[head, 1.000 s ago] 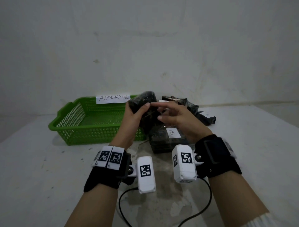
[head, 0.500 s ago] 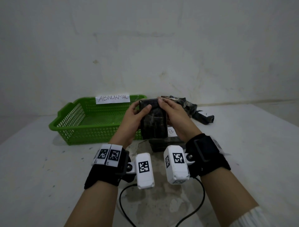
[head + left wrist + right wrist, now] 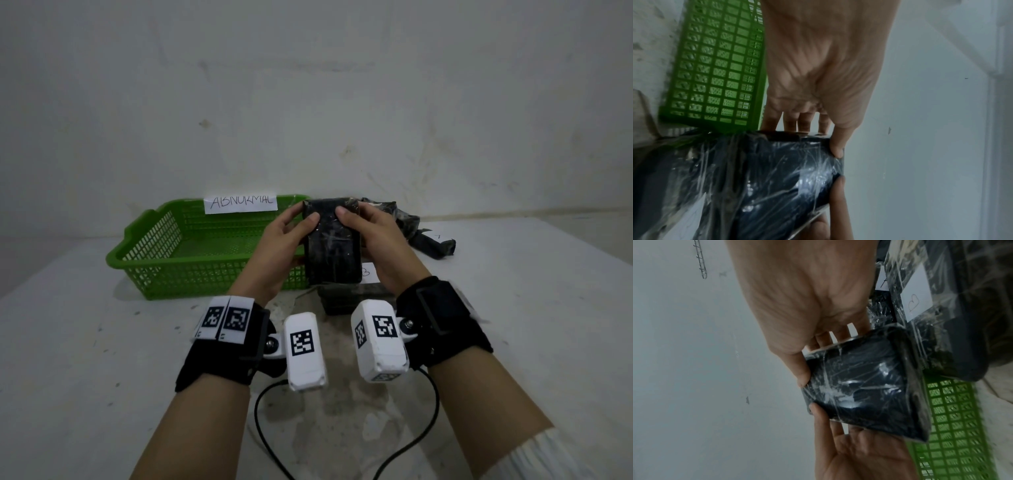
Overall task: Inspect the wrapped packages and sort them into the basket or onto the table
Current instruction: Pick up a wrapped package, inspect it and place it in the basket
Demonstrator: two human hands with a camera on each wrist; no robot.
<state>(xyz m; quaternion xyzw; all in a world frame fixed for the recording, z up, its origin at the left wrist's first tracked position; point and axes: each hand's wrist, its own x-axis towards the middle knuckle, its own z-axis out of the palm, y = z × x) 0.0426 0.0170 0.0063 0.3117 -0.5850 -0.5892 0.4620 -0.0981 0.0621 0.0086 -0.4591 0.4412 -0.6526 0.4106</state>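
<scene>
I hold a black package wrapped in clear film (image 3: 334, 250) upright in both hands above the table, just right of the green basket (image 3: 144, 257). My left hand (image 3: 301, 224) grips its left edge, thumb on the near face and fingers behind. My right hand (image 3: 351, 219) grips the right edge the same way. In the left wrist view the package (image 3: 756, 178) fills the lower half, with my thumb on its top corner. The right wrist view shows the package (image 3: 859, 394) pinched between both thumbs, and the basket (image 3: 953, 426) behind it.
The basket carries a paper label reading ABNORMAL (image 3: 239, 204). A wrapped package with a white B label (image 3: 352, 296) lies on the table under my hands. More dark wrapped packages (image 3: 435, 243) lie at the back right. A black cable (image 3: 267, 428) trails near the front edge.
My right hand, which hovered with fingers spread, has closed onto the package's right edge. The package has turned upright with its broad face toward me.
</scene>
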